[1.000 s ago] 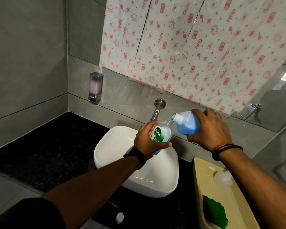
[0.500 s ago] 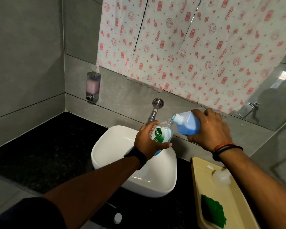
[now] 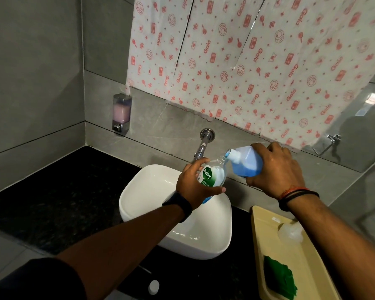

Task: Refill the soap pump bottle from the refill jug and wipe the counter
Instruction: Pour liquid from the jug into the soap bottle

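Head view, reading from the left: the black counter (image 3: 52,191) runs round the white basin (image 3: 147,191); I judge the wiping not yet begun. Over the basin my left hand (image 3: 193,185) holds the soap pump bottle (image 3: 213,175), fingers and thumb curled round its labelled body, its open neck tilted up toward the right. Just beside it the refill jug (image 3: 247,162) is tipped over, spout at the bottle's mouth, touching or a hair apart, I cannot tell which. My right hand (image 3: 277,169) grips the jug from behind, fingers closed round it, and blue liquid lies along the jug's lower side. I take this as the pouring step. Further right a tan tray (image 3: 266,234) carries a clear rounded piece (image 3: 289,232), probably the pump top, and a green cloth (image 3: 279,278). Next I want a steady tilt; then level the jug before the neck overflows; refit the pump; take up the cloth.
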The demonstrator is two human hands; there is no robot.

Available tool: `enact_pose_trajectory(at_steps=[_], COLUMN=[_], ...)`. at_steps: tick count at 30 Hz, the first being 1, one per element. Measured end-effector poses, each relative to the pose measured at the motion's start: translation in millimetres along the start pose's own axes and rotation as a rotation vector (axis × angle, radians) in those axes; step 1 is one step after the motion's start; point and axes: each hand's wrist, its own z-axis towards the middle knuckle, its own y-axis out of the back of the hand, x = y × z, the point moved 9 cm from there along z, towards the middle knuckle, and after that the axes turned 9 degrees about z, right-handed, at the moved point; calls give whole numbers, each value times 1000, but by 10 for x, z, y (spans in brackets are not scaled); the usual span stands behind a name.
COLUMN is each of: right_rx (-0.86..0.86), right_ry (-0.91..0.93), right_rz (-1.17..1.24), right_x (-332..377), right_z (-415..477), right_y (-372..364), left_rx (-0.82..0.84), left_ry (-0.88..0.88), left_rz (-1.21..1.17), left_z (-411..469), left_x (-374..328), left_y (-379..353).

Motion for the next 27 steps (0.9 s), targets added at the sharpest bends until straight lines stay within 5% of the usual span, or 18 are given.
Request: enact_pose_trajectory(at_steps=[27], right_rx=[-11], right_ry=[-6], right_rz=[2], right_x=[-92], right_z=[-4], right_y=[4], left_rx=[-1], left_ry=[15], left_rz=[-38], left_z=[8], left_x=[-6], left_y=[-55])
